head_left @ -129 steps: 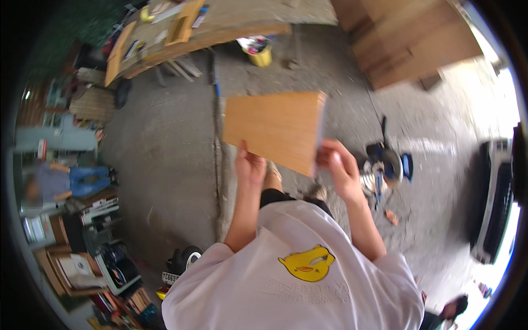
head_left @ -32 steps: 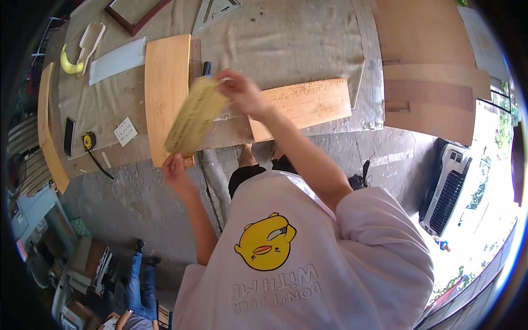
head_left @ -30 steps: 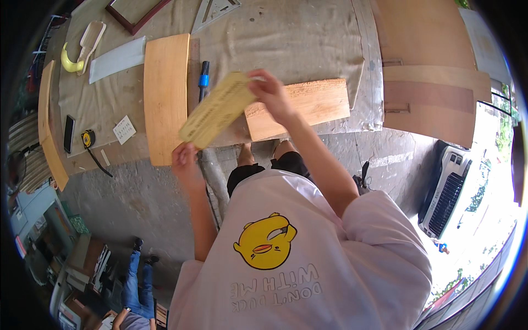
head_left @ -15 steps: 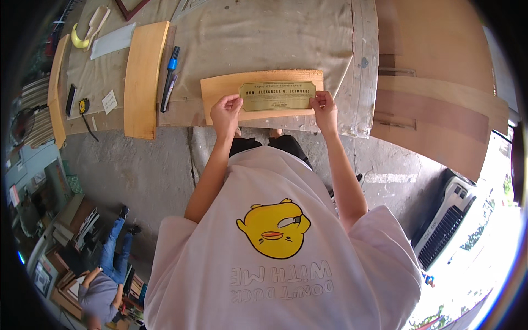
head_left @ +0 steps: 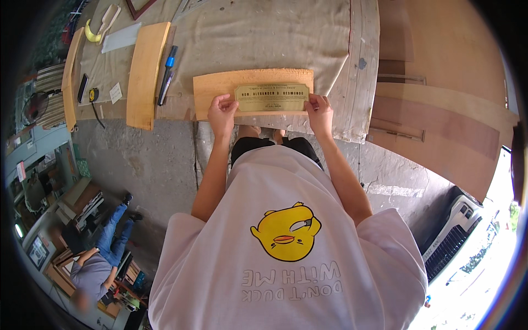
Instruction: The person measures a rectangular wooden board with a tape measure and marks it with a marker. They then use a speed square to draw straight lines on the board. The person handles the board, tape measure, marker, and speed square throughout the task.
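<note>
A gold engraved nameplate (head_left: 271, 98) with notched corners is held level between my two hands. My left hand (head_left: 223, 113) pinches its left edge between thumb and fingers. At the opposite edge, my right hand (head_left: 320, 113) grips the plate the same way. Behind and partly beneath the plate lies a light wooden board (head_left: 212, 85) near the table's front edge; whether the plate touches it I cannot tell. A blue-capped marker (head_left: 170, 59) and a slimmer pen (head_left: 165, 88) rest on the cloth to the left of the board.
Left on the cloth-covered table (head_left: 247, 33) are a tall wooden board (head_left: 147, 74), a tape measure (head_left: 93, 95), a paper note (head_left: 115, 93) and a wood-handled brush (head_left: 110, 19). Plywood sheets (head_left: 445, 55) stand at right. A person (head_left: 99, 269) sits at lower left; a vehicle (head_left: 448, 236) is lower right.
The view has shifted slightly. Against the board, the nameplate sits a little farther right and lower, nearer the board's right end. Both hands keep their hold on its edges.
</note>
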